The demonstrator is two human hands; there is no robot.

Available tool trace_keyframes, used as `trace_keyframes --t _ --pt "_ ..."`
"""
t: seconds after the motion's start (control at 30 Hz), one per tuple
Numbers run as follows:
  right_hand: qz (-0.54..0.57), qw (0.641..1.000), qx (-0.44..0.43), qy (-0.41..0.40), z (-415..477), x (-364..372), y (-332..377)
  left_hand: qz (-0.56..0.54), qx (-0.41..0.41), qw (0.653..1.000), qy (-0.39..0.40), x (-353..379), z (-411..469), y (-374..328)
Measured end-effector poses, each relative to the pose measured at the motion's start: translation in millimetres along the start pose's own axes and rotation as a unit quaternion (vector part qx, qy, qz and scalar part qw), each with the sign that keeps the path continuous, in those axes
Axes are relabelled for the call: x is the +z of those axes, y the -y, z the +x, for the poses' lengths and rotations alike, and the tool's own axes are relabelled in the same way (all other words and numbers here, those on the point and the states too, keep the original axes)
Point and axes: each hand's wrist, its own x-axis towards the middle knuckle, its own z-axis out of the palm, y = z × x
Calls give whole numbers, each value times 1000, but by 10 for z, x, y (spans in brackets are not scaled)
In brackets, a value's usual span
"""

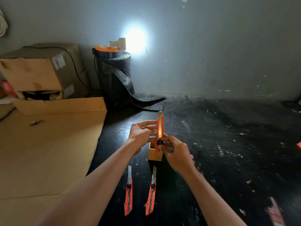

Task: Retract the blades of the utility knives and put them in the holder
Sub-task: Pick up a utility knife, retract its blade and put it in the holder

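An orange utility knife [160, 126] stands upright in front of me, a short piece of blade showing at its top. My left hand [142, 132] grips its body from the left. My right hand [175, 154] pinches the black knob low on the knife. Directly behind and below the knife stands a small wooden holder [154, 154], its top open. Two more orange utility knives lie on the dark surface nearer to me, one on the left [128, 192] and one on the right [151, 192], both with long blades extended away from me.
Flat cardboard sheets [48, 152] cover the left side. Cardboard boxes [40, 72] are stacked at the back left. A black roll of bubble wrap [116, 77] stands at the back with a lit lamp [122, 44] on top. The dark surface [228, 144] carries scattered scraps.
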Motion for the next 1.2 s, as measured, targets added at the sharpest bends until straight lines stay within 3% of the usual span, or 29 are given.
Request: trace_keyframes --t 0.43,0.63,0.8,1.0,1.2 --pt "-8 999 0 -45 47 38 71 -6 24 1000 7 -6 50 9" --pt "-16 999 -37 -10 35 13 48 -10 29 1000 0 -24 72 -10" --pt "-2 999 2 -49 66 7 89 -9 32 999 3 2 72 -1" --pt "-10 1000 -26 -14 54 -20 57 -16 33 999 0 -8 66 -5" --pt "12 998 2 -54 60 0 64 -10 34 999 2 9 48 21"
